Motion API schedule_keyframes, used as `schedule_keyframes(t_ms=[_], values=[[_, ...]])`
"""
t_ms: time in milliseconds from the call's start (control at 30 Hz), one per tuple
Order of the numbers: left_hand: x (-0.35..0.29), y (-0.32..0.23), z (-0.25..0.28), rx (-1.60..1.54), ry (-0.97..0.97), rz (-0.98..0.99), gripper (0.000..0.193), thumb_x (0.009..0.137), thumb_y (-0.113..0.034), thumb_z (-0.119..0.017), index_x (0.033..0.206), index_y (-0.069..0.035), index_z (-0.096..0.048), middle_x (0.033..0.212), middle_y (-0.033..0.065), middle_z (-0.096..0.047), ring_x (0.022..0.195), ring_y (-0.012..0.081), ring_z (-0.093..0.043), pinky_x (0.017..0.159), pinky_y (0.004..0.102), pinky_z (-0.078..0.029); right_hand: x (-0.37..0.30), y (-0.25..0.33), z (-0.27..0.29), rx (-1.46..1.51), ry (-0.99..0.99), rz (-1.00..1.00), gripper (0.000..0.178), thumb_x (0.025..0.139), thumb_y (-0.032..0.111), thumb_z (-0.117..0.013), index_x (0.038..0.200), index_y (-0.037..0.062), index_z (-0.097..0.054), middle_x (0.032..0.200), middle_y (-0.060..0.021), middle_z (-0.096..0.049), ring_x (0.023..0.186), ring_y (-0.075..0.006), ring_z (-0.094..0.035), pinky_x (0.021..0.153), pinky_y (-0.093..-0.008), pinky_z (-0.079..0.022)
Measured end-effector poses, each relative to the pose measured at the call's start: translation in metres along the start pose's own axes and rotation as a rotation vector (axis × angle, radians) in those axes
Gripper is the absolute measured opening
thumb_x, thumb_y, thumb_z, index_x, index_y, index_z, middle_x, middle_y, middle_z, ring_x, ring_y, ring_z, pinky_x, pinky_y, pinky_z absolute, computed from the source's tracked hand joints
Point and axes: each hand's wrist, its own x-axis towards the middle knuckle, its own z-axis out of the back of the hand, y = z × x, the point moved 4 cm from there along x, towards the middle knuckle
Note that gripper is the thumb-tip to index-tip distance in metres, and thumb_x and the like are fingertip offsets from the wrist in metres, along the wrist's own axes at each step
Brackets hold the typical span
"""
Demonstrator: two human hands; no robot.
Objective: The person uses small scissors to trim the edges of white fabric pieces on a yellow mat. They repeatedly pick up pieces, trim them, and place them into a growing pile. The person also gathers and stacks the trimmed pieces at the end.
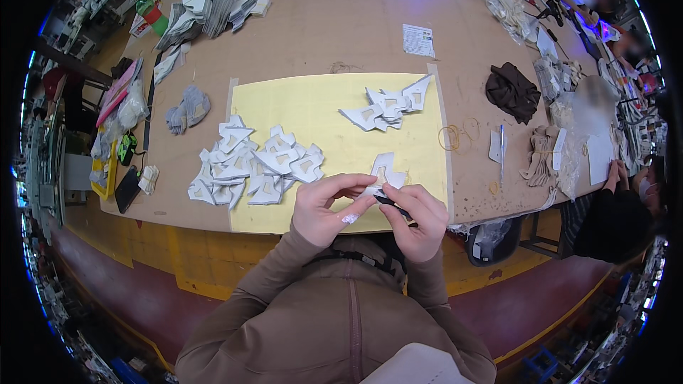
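Note:
My left hand (321, 212) is closed, its thumb and fingertips pinching the lower edge of a white cut piece (384, 164) with a beige patch in it. A small whitish wrap or tape shows on that thumb. My right hand (421, 222) is closed round a small dark tool (390, 201) at the same edge; the fingers hide most of it, so its kind is unclear. Several similar white pieces lie in a heap (256, 163) to the left on the yellow sheet (324, 103). A smaller stack of white pieces (388, 108) sits farther off, to the right.
The brown table (306, 28) carries grey-white cut pieces (213, 3) at far left, a grey glove-like bundle (188, 109) and a dark cloth (512, 92). A pen (502, 153) and rubber bands (455, 136) lie right of the sheet. People sit along the right side.

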Motion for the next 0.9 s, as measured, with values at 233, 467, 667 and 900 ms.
schedule_keyframes(t_ms=[233, 467, 667, 900], values=[[-0.003, 0.0, -0.005, -0.059, -0.116, -0.008, 0.03, 0.083, 0.003, -0.071, 0.112, 0.007, -0.063, 0.098, 0.0124, -0.068, 0.089, 0.0157, -0.067, 0.081, 0.0276, -0.054, -0.003, 0.005, -0.006, 0.032, -0.07, -0.065, 0.034, 0.071, -0.008, -0.074, 0.105, -0.002, -0.069, 0.079, -0.0124, -0.064, 0.065, -0.0201, -0.063, 0.057, -0.0279, -0.05], [-0.009, 0.005, -0.01, -0.09, -0.231, 0.015, 0.031, 0.08, 0.005, -0.071, 0.109, 0.009, -0.062, 0.1, 0.0122, -0.067, 0.088, 0.015, -0.065, 0.08, 0.0261, -0.053, -0.007, 0.009, -0.014, 0.015, -0.158, -0.097, 0.035, 0.072, -0.008, -0.073, 0.106, -0.0022, -0.069, 0.081, -0.0135, -0.065, 0.069, -0.0216, -0.065, 0.059, -0.0281, -0.051], [-0.007, 0.0, -0.007, 0.109, -0.232, -0.02, 0.027, 0.081, 0.005, -0.071, 0.107, 0.007, -0.064, 0.098, 0.0108, -0.067, 0.088, 0.014, -0.064, 0.079, 0.0261, -0.052, -0.008, 0.006, -0.017, -0.062, -0.087, -0.003, 0.033, 0.074, -0.009, -0.07, 0.106, 0.0012, -0.07, 0.079, -0.0108, -0.061, 0.063, -0.0205, -0.06, 0.056, -0.0296, -0.048], [-0.001, 0.015, 0.0, 0.101, -0.233, -0.02, 0.018, 0.083, 0.002, -0.069, 0.1, 0.006, -0.067, 0.091, 0.0108, -0.069, 0.083, 0.015, -0.066, 0.076, 0.0268, -0.053, -0.009, -0.008, -0.02, 0.199, 0.009, -0.211, 0.027, 0.084, -0.008, -0.059, 0.109, -0.0014, -0.066, 0.085, -0.0072, -0.059, 0.073, -0.0179, -0.057, 0.065, -0.0265, -0.046]])
